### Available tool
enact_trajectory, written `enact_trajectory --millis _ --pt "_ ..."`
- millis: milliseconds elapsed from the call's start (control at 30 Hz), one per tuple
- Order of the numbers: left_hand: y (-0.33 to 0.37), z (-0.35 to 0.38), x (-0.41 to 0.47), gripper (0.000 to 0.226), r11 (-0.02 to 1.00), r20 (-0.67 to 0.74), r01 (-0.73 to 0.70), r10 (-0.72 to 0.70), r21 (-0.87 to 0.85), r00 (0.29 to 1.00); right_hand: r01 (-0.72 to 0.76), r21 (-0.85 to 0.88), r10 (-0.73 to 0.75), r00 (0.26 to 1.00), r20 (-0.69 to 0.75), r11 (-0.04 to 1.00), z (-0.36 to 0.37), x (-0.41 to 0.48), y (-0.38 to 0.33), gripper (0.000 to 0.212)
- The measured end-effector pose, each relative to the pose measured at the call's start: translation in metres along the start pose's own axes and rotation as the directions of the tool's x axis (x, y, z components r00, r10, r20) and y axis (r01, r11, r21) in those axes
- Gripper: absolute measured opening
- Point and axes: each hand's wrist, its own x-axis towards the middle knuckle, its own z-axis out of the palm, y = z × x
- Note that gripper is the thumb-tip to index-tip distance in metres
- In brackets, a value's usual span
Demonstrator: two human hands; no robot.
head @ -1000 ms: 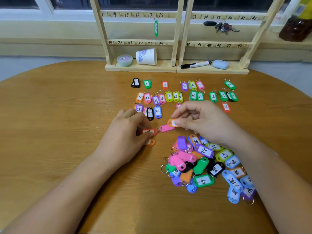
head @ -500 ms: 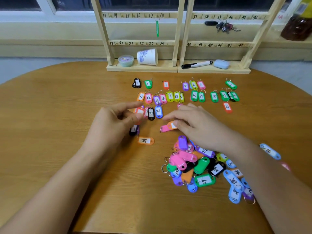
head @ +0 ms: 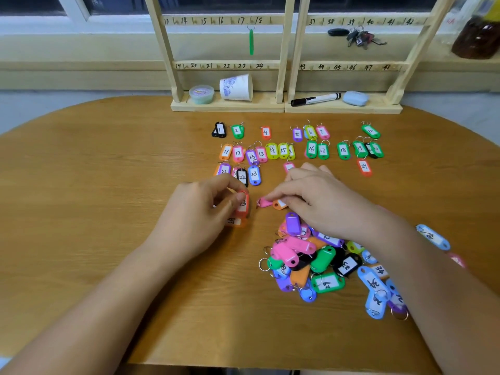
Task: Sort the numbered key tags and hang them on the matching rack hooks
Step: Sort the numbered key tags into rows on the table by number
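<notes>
- Thumb and forefinger of your left hand pinch a red key tag at its upper end, by the ring. The tag stands roughly upright at your fingertips with its white label facing you. The number is blurred, and you cannot tell whether its lower end touches the table.
- Just below it, a flat orange tag lies on the wooden table, partly hidden by your left fingers.
- Your right hand has its fingers curled down and closed on a small orange tag. Only one end of that tag shows beneath the fingertips.
- A pink tag touches that small orange tag's left end, under your forefinger's tip and between your two hands.
- The unsorted pile of tags sits beneath your right wrist, nearer to you than both held tags.
- Sorted tags lie in numbered rows beyond your hands, with the nearest row just past your knuckles.
- The wooden rack stands at the table's far edge, and one green tag hangs from the hook by 18.
</notes>
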Motion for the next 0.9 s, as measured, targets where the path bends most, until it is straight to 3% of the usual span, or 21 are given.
enact_trajectory --millis 233,400,500,733,900 --pt "0.0 0.004 -0.008 0.006 0.999 0.056 0.035 -0.034 -0.011 0.998 -0.001 0.037 0.001 1.0 -0.009 0.999 0.001 -0.002 0.002 0.032" --pt "0.002 0.005 -0.014 0.007 0.984 0.178 0.149 -0.131 -0.093 0.975 0.009 0.044 -0.007 0.999 -0.04 0.999 0.003 -0.002 0.003 0.028" --pt "0.003 0.009 -0.01 0.009 0.974 0.139 0.195 -0.178 -0.116 0.974 0.004 0.05 -0.001 0.998 -0.061 0.999 0.003 -0.002 0.005 0.024" --pt "0.008 0.012 -0.002 0.005 0.849 0.244 0.352 -0.272 -0.394 0.931 0.002 0.058 0.002 0.998 -0.065 0.998 0.004 -0.003 0.006 0.021" --pt "0.006 0.013 0.005 0.008 0.909 0.2 0.304 -0.254 -0.285 0.946 0.002 0.059 0.001 0.998 -0.066 0.998 0.005 -0.002 0.007 0.02"
